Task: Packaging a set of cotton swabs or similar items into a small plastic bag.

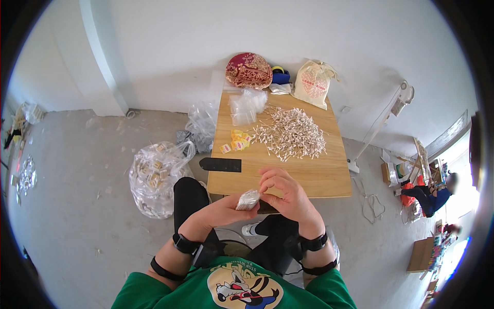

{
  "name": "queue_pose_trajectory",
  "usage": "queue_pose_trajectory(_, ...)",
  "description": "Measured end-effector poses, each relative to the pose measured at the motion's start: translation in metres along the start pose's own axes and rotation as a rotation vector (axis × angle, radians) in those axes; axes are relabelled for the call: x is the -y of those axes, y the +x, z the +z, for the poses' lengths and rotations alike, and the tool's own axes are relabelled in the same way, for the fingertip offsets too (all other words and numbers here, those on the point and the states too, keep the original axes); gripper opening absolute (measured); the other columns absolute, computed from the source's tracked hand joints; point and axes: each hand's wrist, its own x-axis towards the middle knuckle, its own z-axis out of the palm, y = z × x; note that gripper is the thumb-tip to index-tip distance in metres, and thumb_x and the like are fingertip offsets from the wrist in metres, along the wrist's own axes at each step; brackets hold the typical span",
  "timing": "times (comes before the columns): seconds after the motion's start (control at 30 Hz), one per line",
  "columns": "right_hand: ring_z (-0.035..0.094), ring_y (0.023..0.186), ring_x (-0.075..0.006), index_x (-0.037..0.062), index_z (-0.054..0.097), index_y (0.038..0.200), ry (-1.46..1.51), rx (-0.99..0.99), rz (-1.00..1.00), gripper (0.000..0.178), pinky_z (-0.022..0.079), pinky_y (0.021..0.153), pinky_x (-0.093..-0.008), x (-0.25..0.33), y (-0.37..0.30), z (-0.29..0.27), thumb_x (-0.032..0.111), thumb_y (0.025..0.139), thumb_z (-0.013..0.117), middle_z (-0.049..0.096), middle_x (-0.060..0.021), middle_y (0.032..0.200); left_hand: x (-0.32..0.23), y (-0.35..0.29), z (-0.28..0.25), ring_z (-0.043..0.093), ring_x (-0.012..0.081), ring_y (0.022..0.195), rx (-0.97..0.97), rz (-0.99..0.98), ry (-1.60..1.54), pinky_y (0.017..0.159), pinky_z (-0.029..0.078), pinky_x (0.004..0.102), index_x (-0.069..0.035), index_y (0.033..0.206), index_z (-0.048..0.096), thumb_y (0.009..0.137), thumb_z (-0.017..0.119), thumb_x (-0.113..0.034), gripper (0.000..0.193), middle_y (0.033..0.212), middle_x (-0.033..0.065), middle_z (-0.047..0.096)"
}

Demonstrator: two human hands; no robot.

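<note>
My left hand [230, 210] is closed around a small see-through plastic bag of cotton swabs [248, 200], held above my lap by the table's near edge. My right hand [286, 196] meets the bag's open-looking end, thumb and forefinger pinched there; the exact grip is partly hidden. Beyond my hands, a large loose heap of white cotton swabs [296, 133] covers the right half of the wooden table [303, 180]. Small yellow-and-white cards [238, 141] lie left of the heap. Flat see-through bags [248, 106] are stacked behind the cards.
A black strap-like piece [221, 165] sticks out over the table's left edge. At the back stand a red patterned bundle [249, 70], a blue item [280, 77] and a cream drawstring bag [313, 84]. A big plastic sack of packets [157, 177] sits on the floor. Other people [435, 198] are far right.
</note>
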Motion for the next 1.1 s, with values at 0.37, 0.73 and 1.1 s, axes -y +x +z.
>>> queue_pose_trajectory(0.37,0.062,0.109,-0.0268,0.0039,0.062,0.085,0.220,0.304,0.184,0.017,0.048,0.089,-0.0333,-0.008,0.009,-0.012,-0.005,0.077,0.074,0.064,-0.0069,0.093,-0.001,-0.002,-0.009,0.053,0.0083,0.094,0.163,-0.131,-0.090,0.089,0.044,0.0273,-0.005,0.103,0.062,0.093,0.067,-0.012,0.014,0.096,-0.0035,0.058)
queue_pose_trajectory(0.73,0.058,0.072,-0.0103,0.0015,0.068,0.091,0.368,0.032,0.518,0.009,0.047,0.065,-0.0253,-0.048,-0.013,0.030,0.004,0.084,0.074,0.067,-0.0002,0.084,0.026,0.015,-0.029,0.059,0.0120,0.097,0.083,-0.137,-0.131,0.091,0.047,0.0286,-0.004,0.106,0.063,0.090,0.069,-0.007,0.017,0.101,-0.0001,0.062)
queue_pose_trajectory(1.1,0.063,0.071,-0.0214,0.0014,0.065,0.086,0.051,-0.288,0.488,0.008,0.049,0.064,-0.0313,-0.138,-0.022,0.077,0.004,0.083,0.072,0.064,-0.0098,0.082,0.097,0.070,-0.075,0.056,0.0054,0.094,-0.363,-0.098,0.166,0.084,0.045,0.0235,-0.004,0.126,0.062,0.101,0.059,-0.026,0.034,0.099,-0.0012,0.065)
